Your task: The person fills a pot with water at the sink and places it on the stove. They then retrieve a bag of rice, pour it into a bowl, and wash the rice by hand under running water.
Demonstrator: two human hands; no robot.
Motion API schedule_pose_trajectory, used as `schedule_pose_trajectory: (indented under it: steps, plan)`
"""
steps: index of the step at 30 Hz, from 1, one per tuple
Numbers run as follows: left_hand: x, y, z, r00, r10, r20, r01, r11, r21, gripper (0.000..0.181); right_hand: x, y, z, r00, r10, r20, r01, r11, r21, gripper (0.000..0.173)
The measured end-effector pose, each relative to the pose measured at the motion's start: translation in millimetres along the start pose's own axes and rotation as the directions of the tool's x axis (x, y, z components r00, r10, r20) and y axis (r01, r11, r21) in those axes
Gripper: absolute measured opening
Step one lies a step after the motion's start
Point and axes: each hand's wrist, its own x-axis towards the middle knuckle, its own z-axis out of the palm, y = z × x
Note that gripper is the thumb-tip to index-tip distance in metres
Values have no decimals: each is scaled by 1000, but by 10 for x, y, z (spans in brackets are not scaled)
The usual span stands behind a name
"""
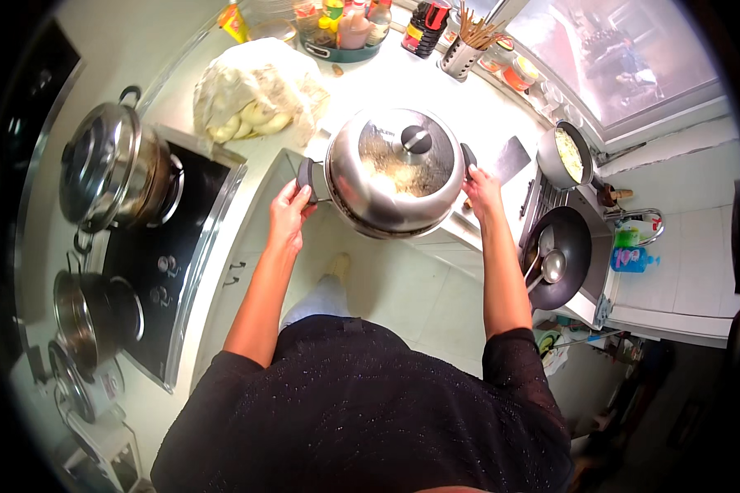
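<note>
Between my hands is a stainless-steel pot with a domed lid [345, 154]; light-coloured food shows dimly through the lid's glass. My left hand [290, 215] grips the pot's black side handle [305, 179]. On the opposite side, the other black handle [467, 159] is in my right hand [483, 191]. The black lid knob [416, 140] is untouched. The pot's near side overhangs the floor, and whether its far side touches the counter [382, 80] cannot be made out. A cleaver-like broad blade [512, 159] lies beyond my right hand.
At left, a lidded steel pot [102, 166] and an open saucepan [83, 308] stand on the black cooktop [154, 333]. A plastic bag [253, 86] of pale dough-like pieces lies on the counter. A wok [567, 234] with ladles sits by the sink, near a pot of shredded food [558, 166].
</note>
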Motion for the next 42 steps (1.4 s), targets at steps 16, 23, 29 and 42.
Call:
schedule_pose_trajectory:
  steps: [16,23,29,42]
  plan:
    - [-3625,133,-2273,904,228,-363,-226,973,50,35,-3099,387,1183,884,104,456,-106,994,-22,19]
    - [-4557,287,-3132,713,340,-613,-407,913,33,25,-3689,500,2538,680,153,717,-100,988,-115,19]
    - [-4796,941,-3902,596,445,-668,-543,837,73,26,-3995,430,4002,513,92,853,-103,994,-45,17]
    - [-4090,2168,-5685,558,549,-622,-625,771,121,28,-4160,839,6847,594,92,799,-70,996,-63,18]
